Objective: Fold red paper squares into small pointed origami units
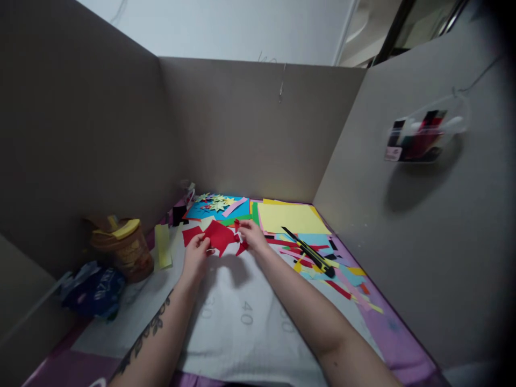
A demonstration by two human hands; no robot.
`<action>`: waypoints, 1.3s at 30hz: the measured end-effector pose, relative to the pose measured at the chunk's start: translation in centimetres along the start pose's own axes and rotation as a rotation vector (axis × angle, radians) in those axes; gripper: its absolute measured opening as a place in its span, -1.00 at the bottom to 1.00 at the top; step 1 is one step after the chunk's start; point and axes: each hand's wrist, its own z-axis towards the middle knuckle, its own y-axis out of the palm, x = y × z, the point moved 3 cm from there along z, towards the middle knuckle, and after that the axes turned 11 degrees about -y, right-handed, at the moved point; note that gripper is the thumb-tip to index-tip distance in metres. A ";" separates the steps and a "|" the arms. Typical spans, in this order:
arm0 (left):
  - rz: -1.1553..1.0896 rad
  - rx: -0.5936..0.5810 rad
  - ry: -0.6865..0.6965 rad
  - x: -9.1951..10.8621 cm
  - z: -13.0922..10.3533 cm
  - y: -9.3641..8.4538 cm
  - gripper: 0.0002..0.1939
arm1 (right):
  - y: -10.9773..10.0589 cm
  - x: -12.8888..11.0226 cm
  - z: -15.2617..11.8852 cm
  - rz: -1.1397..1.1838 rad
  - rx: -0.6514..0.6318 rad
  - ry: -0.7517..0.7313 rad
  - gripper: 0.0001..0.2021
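Between my hands, a little above the white mat, is a piece of red paper (220,235) with jagged, cut edges. My left hand (197,250) pinches its left side between thumb and fingers. At its right side, my right hand (250,235) has its fingers closed on a small red part of paper; whether that part is still joined to the larger piece, I cannot tell. Another red paper (191,235) shows behind my left hand. To the right lies a black and yellow utility knife (312,253) on coloured paper strips.
Yellow paper sheets (294,217) lie at the back, beside paper stars (217,203) on a blue sheet (193,211). A brown tub (129,252) and a blue packet (97,290) stand at left. Grey panels (262,129) enclose the table; a clear holder (427,134) hangs right.
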 end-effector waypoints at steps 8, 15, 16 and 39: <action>0.775 -0.331 -0.076 -3.3 -1.7 2.8 -0.76 | -20.4 -3.0 -5.4 -1.418 -0.054 0.165 -0.68; 0.774 -0.424 0.299 -0.1 -3.3 1.9 -0.67 | -22.1 -2.0 -6.6 -1.471 -0.117 0.095 -0.68; 0.808 -0.611 0.311 0.1 -4.3 1.9 -0.56 | -22.1 -2.5 -6.6 -1.450 -0.081 0.074 -0.68; 1.034 -0.322 0.484 -3.9 -5.0 1.9 -0.31 | -15.4 -5.9 -11.4 -1.084 -0.686 -0.318 -0.59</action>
